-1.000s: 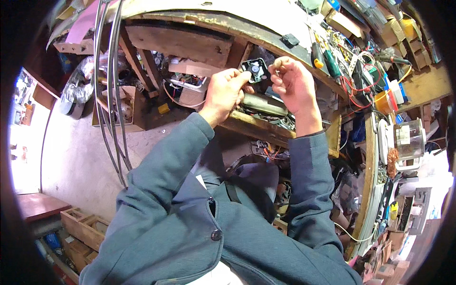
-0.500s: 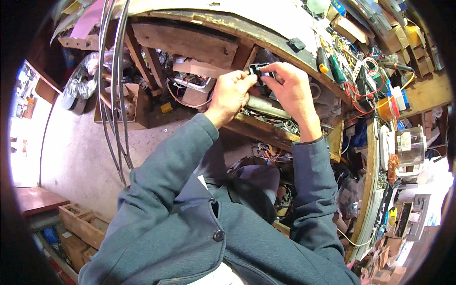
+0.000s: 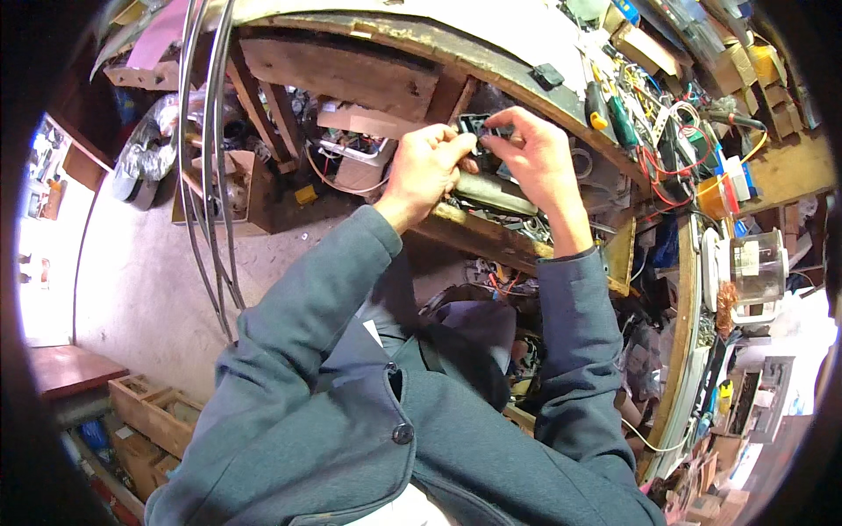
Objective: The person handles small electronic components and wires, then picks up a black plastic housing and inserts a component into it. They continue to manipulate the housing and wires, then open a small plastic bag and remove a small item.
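Both hands meet over the open drawer, near the bench's front edge. My left hand (image 3: 427, 168) is closed on a small black plastic housing (image 3: 474, 124), pinching its lower left part between thumb and fingers. My right hand (image 3: 537, 154) is at the right side of the same housing, its thumb and forefinger pinched together close to the inner part. Whatever sits between those right fingertips is too small to make out. A small black block (image 3: 548, 76) lies on the bench beyond my right hand.
The wooden drawer (image 3: 500, 243) below holds a pale tube (image 3: 495, 195) and loose parts. Screwdrivers (image 3: 597, 107) and tangled wires lie right on the bench. Black cables (image 3: 209, 175) hang at left; a cardboard box (image 3: 250, 195) stands on the floor. A clear plastic container (image 3: 756, 267) is far right.
My right fingertips have shifted slightly at the housing, and the housing has tilted a little, showing more of its inside. My left hand keeps its hold.
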